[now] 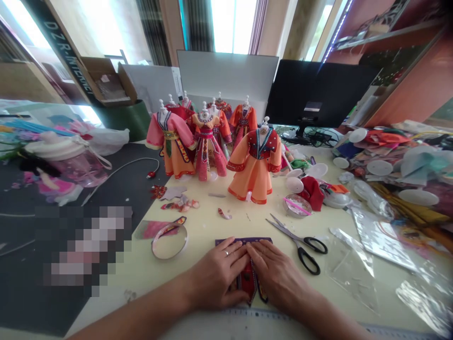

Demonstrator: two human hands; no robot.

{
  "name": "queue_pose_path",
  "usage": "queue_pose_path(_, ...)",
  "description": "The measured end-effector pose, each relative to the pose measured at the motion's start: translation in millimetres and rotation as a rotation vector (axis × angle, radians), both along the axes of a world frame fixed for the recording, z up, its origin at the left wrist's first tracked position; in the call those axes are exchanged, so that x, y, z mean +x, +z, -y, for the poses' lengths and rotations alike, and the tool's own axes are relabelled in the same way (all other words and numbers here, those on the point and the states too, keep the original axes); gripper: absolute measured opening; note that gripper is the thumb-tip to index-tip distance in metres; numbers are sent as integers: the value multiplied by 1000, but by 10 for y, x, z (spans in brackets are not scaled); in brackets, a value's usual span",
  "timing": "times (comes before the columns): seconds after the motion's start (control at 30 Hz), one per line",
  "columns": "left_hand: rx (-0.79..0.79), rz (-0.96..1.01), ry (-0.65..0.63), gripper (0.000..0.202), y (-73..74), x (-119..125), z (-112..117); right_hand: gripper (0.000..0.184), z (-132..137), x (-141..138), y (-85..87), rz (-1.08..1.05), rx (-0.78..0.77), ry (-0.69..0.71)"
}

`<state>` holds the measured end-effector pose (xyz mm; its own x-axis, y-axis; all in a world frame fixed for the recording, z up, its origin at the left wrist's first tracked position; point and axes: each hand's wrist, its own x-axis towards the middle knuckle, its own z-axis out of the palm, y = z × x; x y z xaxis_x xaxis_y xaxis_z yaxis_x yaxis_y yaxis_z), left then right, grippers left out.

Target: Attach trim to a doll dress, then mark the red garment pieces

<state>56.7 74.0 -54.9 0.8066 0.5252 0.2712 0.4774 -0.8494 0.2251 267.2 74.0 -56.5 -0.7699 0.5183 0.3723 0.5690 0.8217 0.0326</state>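
Note:
My left hand (217, 271) lies flat, fingers outstretched, on a small doll-garment piece (247, 281). Beside it my right hand (279, 274) presses down with straight fingers, the two sets of fingertips almost meeting. Between them a red, pointed panel with dark patterned trim shows, and a purple band (221, 242) runs along its far edge. Most of the piece is hidden by my hands. A clear ruler (262, 314) lies just below it. To the right of my right hand rest black-handled scissors (302, 245), blades slightly apart.
Several dressed doll forms, one in an orange robe (253, 165), stand behind my hands. A ring of tape (155, 243) is at left, a small dish (297, 206) beyond the scissors. Plastic bags (350, 264) and a fabric pile (392, 151) occupy the right; a monitor (318, 94) stands behind.

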Motion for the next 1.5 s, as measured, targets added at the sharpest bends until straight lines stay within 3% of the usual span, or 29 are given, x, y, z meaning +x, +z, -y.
queue_pose_path(0.33,113,43,-2,57,-5,-54,-36,42,-25,-17,11,-52,-20,-10)
queue_pose_path(0.63,95,69,-7,51,35,-64,-64,37,-131,166,76,-296,-102,-78)
queue_pose_path(0.87,90,42,-10,54,43,-56,-54,34,-82,47,80,-207,-78,48)
queue_pose_path(1.33,140,49,56,52,36,-64,-22,28,-75,33,63,-232,-71,41)
queue_pose_path(1.5,181,73,63,49,34,-72,-37,29,-101,78,51,-266,-56,-25)
